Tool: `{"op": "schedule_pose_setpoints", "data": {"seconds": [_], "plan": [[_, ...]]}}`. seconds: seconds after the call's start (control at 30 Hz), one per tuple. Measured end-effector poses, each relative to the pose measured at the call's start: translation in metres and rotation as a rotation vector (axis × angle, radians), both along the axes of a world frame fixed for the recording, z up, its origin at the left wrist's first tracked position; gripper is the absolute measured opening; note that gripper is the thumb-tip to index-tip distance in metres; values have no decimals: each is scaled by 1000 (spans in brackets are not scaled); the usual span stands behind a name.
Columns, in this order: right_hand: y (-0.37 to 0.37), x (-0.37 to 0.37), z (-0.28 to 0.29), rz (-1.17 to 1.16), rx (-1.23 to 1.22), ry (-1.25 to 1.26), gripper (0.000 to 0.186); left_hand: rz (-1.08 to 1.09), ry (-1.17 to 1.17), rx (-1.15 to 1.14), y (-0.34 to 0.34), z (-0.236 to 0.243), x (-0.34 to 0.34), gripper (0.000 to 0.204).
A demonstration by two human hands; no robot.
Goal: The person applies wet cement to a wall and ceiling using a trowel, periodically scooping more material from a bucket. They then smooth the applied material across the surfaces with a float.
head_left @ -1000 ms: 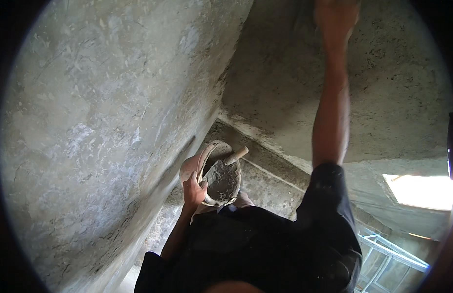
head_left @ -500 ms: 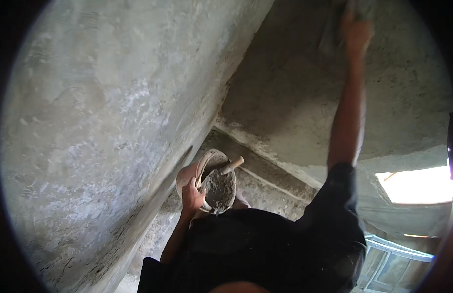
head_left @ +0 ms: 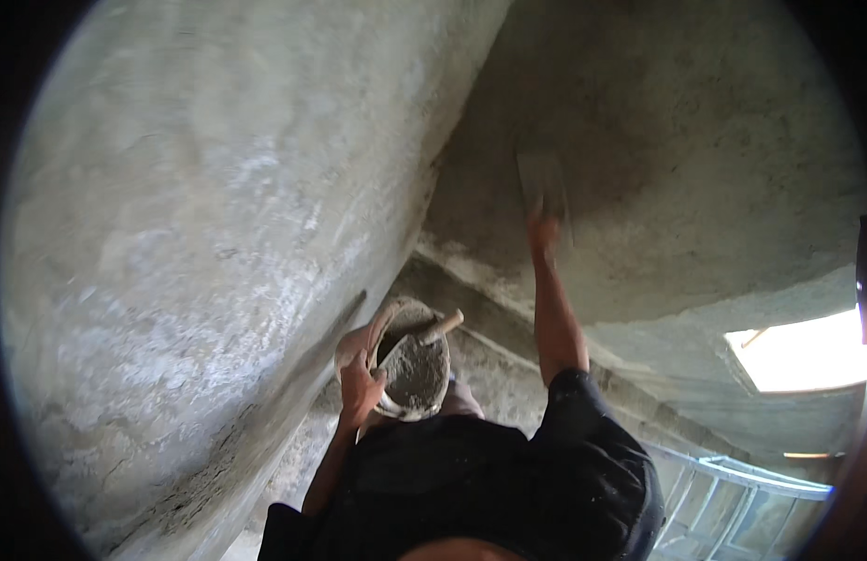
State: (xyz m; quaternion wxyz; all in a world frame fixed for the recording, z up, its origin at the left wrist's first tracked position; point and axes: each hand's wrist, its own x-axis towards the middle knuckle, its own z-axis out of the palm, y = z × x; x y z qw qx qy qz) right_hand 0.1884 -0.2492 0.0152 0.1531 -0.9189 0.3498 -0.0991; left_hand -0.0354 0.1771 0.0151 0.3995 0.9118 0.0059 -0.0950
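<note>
My left hand (head_left: 361, 385) is closed on the near left rim of a round bucket (head_left: 433, 391), held up in front of my body. Grey mortar (head_left: 415, 369) lies inside the bucket. A trowel with a wooden handle (head_left: 443, 325) rests in it, the handle sticking out over the far right rim. My right arm reaches up and forward, and my right hand (head_left: 544, 232) is wrapped round the handle of a flat plastering trowel (head_left: 542, 178). That trowel's blade lies against the dark, damp-looking wall (head_left: 621, 178); its edges are slightly blurred.
A broad, rough plastered surface (head_left: 190, 234) slopes along my left and meets the wall at a corner. Below runs a concrete ledge (head_left: 490, 304). At the right are a bright opening (head_left: 798, 355) and a light-blue metal frame with panes (head_left: 733, 500).
My right hand has swept the plastering trowel down and to the left across the wall, from the upper right. My left hand and the bucket stay nearly where they were.
</note>
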Motion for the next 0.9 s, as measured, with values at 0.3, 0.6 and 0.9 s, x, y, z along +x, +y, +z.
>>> {"op": "schedule_pose_setpoints", "data": {"seconds": [0.3, 0.6, 0.9], "plan": [[4, -280, -101, 37, 150, 480, 44, 57, 6, 43, 7, -11, -10, 47], [4, -522, -160, -488, 671, 411, 53, 6, 57, 96, -1, -20, -6, 39], [-15, -485, -152, -167, 307, 283, 54, 84, 41, 59, -8, -44, -14, 43]]}}
